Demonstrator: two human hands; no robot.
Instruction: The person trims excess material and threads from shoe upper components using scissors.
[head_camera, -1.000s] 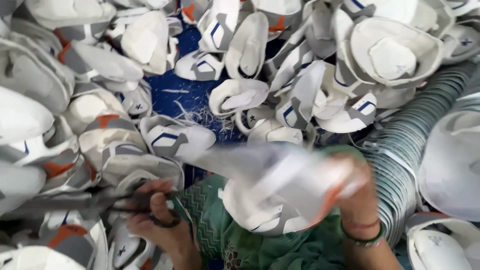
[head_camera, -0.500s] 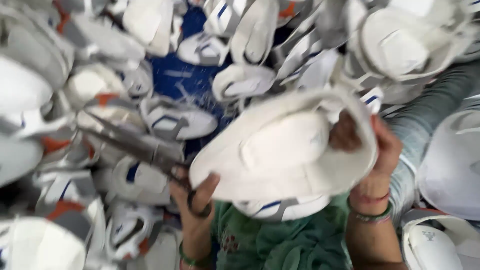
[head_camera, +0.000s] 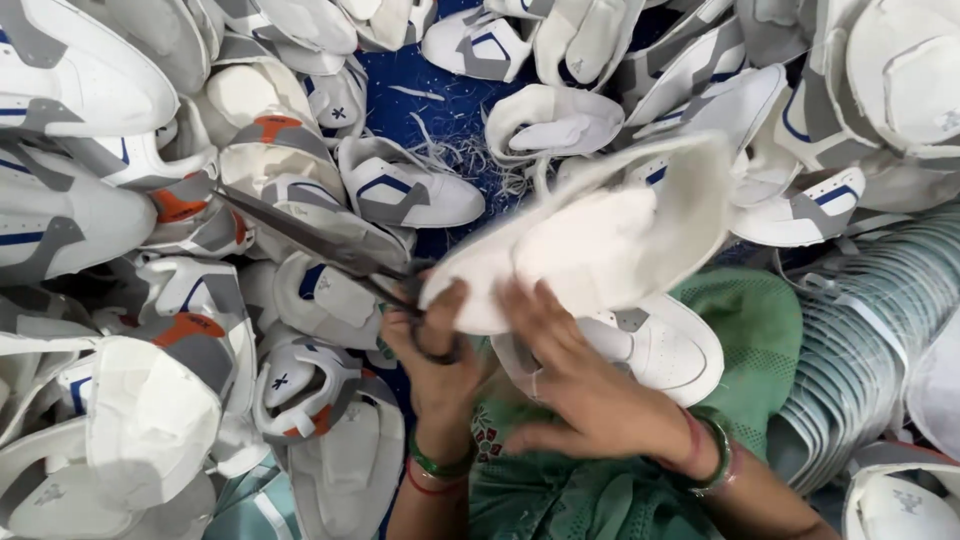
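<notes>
**Scissors at the edge of a white shoe upper**

A white shoe upper (head_camera: 600, 240), inner side up, is held above the lap, blurred by motion. It is steadied from below by the right hand (head_camera: 590, 390), whose spread fingers press against its near edge; a full grasp cannot be confirmed. The left hand (head_camera: 435, 345) is closed through the handles of a pair of scissors (head_camera: 330, 245), with the long blades pointing away to the left over the pile. Whether the blades are parted cannot be told.

Finished uppers in white, grey and blue (head_camera: 405, 190) are heaped all round, some with orange patches (head_camera: 270, 125). Thread trimmings (head_camera: 450, 150) are scattered on the blue sheet (head_camera: 420, 110). A second upper (head_camera: 660, 345) rests on the green garment (head_camera: 760, 330), just beneath the held one. A stack of pale curved pieces (head_camera: 860, 340) lies to the right.

Risks, as judged: the right fingers lie near the scissor pivot and could be nicked if the piece slips. A hurried cut might catch the stitched edge instead of loose thread. The blade tips could snag neighbouring uppers.
</notes>
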